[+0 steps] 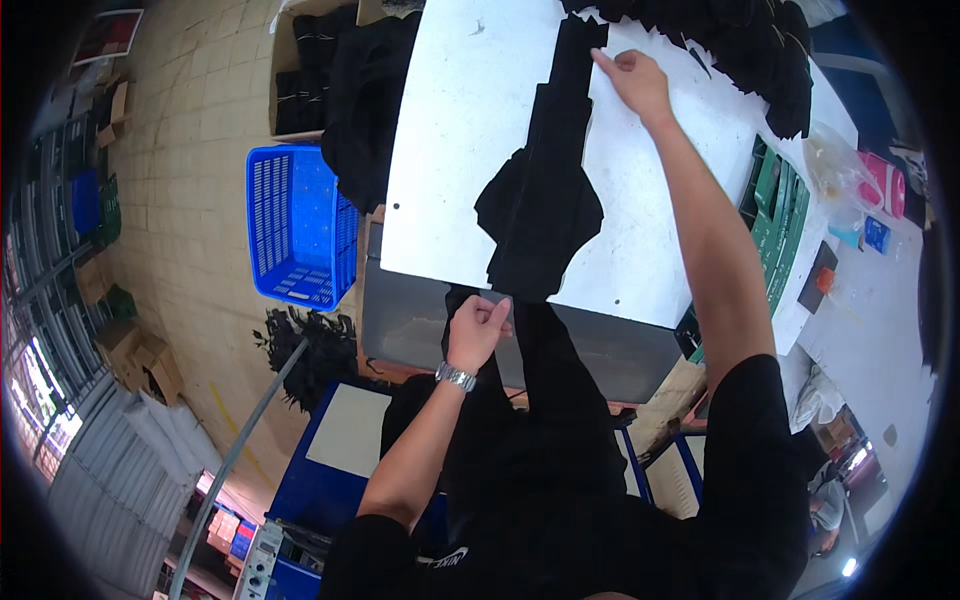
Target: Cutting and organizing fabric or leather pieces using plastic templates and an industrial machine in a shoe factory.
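Observation:
A long stack of black cut fabric pieces (550, 190) lies lengthwise on the white tabletop (450, 150), narrow at the far end and flaring wide nearer me. My right hand (637, 85) reaches to its far end, the index finger stretched out and its tip touching the fabric's right edge. The other fingers of that hand are bent under. At the table's near edge, my left hand (478, 332) is closed, thumb against curled fingers, just at the fabric's near end. Whatever lies between those fingers is hidden. A metal watch sits on the left wrist.
More black fabric (745, 45) is heaped at the table's far right. A blue plastic crate (300, 225) stands on the floor to the left, beside a box (300, 70) of black bundles. Green crates (775, 225) and a clear plastic bag (835, 155) are at right.

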Available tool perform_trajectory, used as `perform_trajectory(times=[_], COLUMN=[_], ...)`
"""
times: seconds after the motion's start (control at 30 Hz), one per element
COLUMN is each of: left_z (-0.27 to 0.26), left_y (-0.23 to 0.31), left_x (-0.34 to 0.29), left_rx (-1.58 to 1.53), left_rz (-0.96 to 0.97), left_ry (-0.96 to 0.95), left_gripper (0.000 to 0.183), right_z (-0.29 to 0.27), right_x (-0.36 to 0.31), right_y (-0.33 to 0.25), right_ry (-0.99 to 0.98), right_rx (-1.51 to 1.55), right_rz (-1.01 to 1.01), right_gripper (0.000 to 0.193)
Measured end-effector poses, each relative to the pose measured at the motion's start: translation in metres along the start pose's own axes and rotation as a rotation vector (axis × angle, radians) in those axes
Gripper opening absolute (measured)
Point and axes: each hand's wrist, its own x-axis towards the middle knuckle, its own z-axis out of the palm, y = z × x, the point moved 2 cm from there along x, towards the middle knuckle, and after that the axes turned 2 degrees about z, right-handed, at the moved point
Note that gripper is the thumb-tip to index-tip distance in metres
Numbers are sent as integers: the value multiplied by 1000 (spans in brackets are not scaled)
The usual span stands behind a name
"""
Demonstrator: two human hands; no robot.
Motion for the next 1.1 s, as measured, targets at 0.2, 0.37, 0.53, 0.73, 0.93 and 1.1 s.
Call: perform_trajectory(times=[0.2, 0.37, 0.53, 0.73, 0.93, 1.1], left_z=[34, 60, 41, 8, -6, -29], left_y=[101, 161, 180, 179, 195, 176], left_x=[49, 94, 116, 139, 119, 97], left_rx=[-167, 11, -219, -119, 843, 867], left_rz=[514, 452, 166, 218, 732, 688], left_ry=[-263, -294, -406, -535, 39, 135], left_gripper=[19, 30, 41, 31, 31, 37], right_z=[12, 1, -84, -87, -25, -55], right_x=[-8, -4, -51, -214, -300, -308], right_y=[-73, -60, -89, -95, -57, -49], right_ry=[-300, -158, -400, -292, -405, -521], right_rx=[-17, 82, 569, 371, 198, 239], right_rz=[331, 252, -45, -398, -561, -398], right_gripper=[52, 45, 44, 32, 33, 48])
